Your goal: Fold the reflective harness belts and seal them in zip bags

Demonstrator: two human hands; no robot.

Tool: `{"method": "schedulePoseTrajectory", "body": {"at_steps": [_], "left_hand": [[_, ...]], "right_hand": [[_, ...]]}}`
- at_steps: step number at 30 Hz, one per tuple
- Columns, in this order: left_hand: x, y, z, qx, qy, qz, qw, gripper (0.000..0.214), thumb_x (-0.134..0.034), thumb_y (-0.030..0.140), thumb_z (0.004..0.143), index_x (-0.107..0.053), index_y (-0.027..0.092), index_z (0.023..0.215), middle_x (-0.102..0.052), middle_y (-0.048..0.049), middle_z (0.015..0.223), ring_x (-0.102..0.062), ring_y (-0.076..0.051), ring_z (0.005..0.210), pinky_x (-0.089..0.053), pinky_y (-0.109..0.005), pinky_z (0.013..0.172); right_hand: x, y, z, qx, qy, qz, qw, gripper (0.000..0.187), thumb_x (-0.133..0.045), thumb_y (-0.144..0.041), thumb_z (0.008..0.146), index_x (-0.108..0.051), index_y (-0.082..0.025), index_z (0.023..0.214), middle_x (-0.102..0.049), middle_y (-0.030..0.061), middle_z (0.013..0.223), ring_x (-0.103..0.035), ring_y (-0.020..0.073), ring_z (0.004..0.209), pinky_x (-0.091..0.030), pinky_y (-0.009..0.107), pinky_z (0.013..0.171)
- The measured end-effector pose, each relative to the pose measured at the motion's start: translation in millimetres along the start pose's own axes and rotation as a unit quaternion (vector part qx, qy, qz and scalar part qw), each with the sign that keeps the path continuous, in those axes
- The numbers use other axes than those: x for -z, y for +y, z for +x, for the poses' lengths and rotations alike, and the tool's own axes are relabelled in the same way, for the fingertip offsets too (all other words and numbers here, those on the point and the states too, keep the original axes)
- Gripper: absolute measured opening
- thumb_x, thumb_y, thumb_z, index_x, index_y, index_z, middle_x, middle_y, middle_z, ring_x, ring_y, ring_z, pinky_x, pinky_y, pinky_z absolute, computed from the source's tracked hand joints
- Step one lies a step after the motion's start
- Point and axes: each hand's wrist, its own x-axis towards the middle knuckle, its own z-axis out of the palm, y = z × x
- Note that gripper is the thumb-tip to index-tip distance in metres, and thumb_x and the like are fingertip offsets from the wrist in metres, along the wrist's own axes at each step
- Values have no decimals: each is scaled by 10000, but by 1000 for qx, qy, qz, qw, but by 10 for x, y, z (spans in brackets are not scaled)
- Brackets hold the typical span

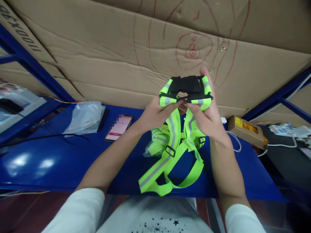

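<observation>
Bridging left grip (155,114), right grip (207,119): black buckle (186,84).

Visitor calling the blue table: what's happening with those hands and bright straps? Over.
Left hand and right hand gripping the neon straps at the black buckle. Loops hanging below. Phone lying off left; nothing visibly blocking the hands.

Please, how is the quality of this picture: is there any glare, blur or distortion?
Head view: two glare spots on the blue table, at left; same view: pixel blocks over part of the phone; same view: soft, seemingly stretched edges, green straps fairly clear.
</observation>
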Motion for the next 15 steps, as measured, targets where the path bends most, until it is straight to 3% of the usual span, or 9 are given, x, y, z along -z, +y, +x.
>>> {"method": "schedulePoseTrajectory", "body": {"at_steps": [2,5,9,12,15], "left_hand": [[13,-17,7,-13,-26,7,1000,395,-691,538,947,-767,202,1141,-773,-69,1167,-669,-244,1236,-455,-397,1169],[-7,-67,1,21,-71,-19,997,504,-779,571,856,-753,196,1192,-763,-76,1199,-668,-267,1230,-478,-432,1145],[-38,-149,-30,97,-62,-22,993,487,-833,513,801,-749,189,1155,-754,-71,1227,-662,-278,1228,-493,-459,1126],[-58,-188,-49,103,-54,-2,993,438,-830,469,802,-748,191,1129,-764,-69,1193,-660,-287,1238,-494,-487,1131],[-116,-209,-75,87,-11,-23,996,431,-832,466,803,-751,207,1138,-771,-63,1168,-662,-280,1241,-480,-492,1155]], "right_hand": [[-22,54,17,7,0,-11,1000,778,-392,-602,1050,-64,-336,1703,-502,62,1587,-464,230,1507,-413,447,1252],[-69,149,48,-10,-21,-21,1000,713,-310,-651,1061,-196,-334,1689,-548,68,1546,-479,227,1493,-421,454,1236],[-64,189,67,-11,-54,4,998,681,-384,-669,1043,-400,-297,1614,-575,73,1530,-507,248,1461,-423,459,1226],[10,157,65,6,-69,38,997,684,-483,-611,1032,-375,-271,1615,-492,72,1615,-505,246,1468,-413,439,1239],[67,117,60,28,-72,23,997,712,-539,-539,1020,-314,-248,1630,-476,86,1622,-481,241,1493,-374,426,1270]]}}
